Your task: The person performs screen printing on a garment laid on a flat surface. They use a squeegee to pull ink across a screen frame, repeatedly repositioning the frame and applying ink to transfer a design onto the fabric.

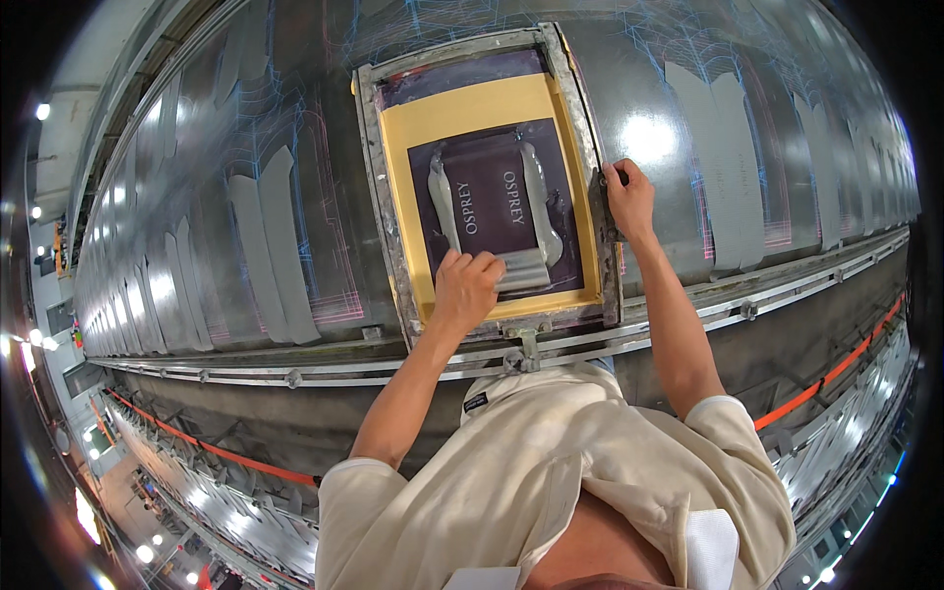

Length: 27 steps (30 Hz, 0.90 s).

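A screen printing frame (586, 118) with worn metal bars lies on the long table in front of me. Yellow tape (472, 106) borders its dark mesh (492, 182), where pale lettering shows. Two thick streaks of grey ink (540, 211) run along the mesh's left and right sides. My left hand (468, 291) is closed around the left end of a grey squeegee (524, 272), which lies crosswise at the mesh's near end. At the frame's right bar, my right hand (630, 202) is closed with its fingertips on the outer edge.
Grey printed fabric pieces (716, 167) with blue and pink lines lie along the dark table (644, 93) on both sides. A metal rail (413, 374) with fittings follows the near edge, in front of my body. An orange strip (831, 369) runs lower down.
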### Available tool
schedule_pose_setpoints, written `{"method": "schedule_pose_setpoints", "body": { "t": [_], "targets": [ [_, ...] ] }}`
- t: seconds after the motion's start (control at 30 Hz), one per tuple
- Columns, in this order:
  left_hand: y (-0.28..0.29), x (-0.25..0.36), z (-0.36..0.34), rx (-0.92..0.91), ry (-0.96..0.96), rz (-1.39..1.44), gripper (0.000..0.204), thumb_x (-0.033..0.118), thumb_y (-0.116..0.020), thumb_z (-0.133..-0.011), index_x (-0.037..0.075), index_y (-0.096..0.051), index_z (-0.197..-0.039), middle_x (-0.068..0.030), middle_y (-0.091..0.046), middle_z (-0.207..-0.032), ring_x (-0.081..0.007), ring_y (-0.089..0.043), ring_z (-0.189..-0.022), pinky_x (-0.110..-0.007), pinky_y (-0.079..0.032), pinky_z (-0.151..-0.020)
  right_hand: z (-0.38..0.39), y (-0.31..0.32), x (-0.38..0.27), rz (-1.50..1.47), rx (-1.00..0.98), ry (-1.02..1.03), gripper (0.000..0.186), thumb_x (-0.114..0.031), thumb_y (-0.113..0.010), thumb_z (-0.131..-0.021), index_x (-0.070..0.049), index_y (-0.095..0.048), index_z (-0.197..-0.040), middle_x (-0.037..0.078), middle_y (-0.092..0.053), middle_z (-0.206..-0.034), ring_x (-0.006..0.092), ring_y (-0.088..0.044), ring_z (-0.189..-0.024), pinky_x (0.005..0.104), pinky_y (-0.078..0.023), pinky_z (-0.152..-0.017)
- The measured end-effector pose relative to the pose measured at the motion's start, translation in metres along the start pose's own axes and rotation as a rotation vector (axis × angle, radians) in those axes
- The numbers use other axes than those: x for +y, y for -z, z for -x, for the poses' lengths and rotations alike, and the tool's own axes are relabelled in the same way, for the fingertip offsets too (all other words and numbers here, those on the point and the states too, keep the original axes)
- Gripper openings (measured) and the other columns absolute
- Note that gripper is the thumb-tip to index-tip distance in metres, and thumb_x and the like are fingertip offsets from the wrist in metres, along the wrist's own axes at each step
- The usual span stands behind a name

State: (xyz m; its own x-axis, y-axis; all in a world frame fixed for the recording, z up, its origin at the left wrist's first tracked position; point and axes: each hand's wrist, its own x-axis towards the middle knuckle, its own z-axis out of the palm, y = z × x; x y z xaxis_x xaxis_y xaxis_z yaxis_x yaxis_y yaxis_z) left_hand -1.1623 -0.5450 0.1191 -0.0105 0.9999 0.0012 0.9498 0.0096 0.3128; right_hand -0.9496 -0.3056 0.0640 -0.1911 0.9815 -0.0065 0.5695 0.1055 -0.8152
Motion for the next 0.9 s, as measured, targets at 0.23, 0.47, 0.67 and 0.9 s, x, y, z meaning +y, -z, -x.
{"method": "schedule_pose_setpoints", "body": {
  "t": [0.23, 0.47, 0.67, 0.9],
  "targets": [
    [0.041, -0.064, -0.099, 0.180, -0.048, -0.060, 0.016, 0.006, -0.070, -0.071, 0.012, -0.075, -0.084, -0.0064, -0.069, -0.079, -0.0284, -0.068, -0.075, -0.043, -0.045, -0.074, -0.004, 0.000, 0.000, -0.007, -0.028, 0.008, 0.027, -0.027, -0.068, -0.095, 0.000, -0.068, -0.091, 0.021, -0.067, -0.074, 0.0312, -0.065, -0.066, 0.0398, -0.051, -0.067],
    [0.015, -0.059, -0.090, 0.239, -0.044, -0.016, 0.012, 0.005, -0.069, -0.072, 0.012, -0.072, -0.081, -0.0081, -0.068, -0.080, -0.0298, -0.067, -0.075, -0.045, -0.047, -0.075, 0.002, 0.001, -0.001, 0.002, -0.044, -0.033, 0.029, -0.028, -0.068, -0.095, 0.001, -0.067, -0.092, 0.023, -0.069, -0.078, 0.0335, -0.067, -0.070, 0.0425, -0.052, -0.070],
    [-0.012, 0.025, 0.023, 0.211, 0.048, -0.037, 0.033, 0.006, -0.073, -0.066, 0.012, -0.072, -0.098, -0.0010, -0.069, -0.099, -0.0208, -0.063, -0.086, -0.040, -0.043, -0.079, -0.001, -0.002, 0.003, 0.028, -0.051, 0.023, 0.031, -0.030, -0.067, -0.096, 0.001, -0.068, -0.094, 0.021, -0.070, -0.079, 0.0343, -0.067, -0.071, 0.0428, -0.052, -0.069],
    [0.012, 0.026, 0.050, 0.347, 0.084, 0.023, 0.038, 0.005, -0.072, -0.063, 0.011, -0.070, -0.100, -0.0012, -0.069, -0.105, -0.0226, -0.061, -0.094, -0.040, -0.043, -0.088, 0.001, 0.031, -0.056, 0.017, -0.073, 0.034, 0.032, -0.032, -0.067, -0.099, -0.001, -0.071, -0.096, 0.005, -0.061, -0.064, 0.0120, -0.052, -0.059, 0.0359, -0.042, -0.056]
  ]
}}
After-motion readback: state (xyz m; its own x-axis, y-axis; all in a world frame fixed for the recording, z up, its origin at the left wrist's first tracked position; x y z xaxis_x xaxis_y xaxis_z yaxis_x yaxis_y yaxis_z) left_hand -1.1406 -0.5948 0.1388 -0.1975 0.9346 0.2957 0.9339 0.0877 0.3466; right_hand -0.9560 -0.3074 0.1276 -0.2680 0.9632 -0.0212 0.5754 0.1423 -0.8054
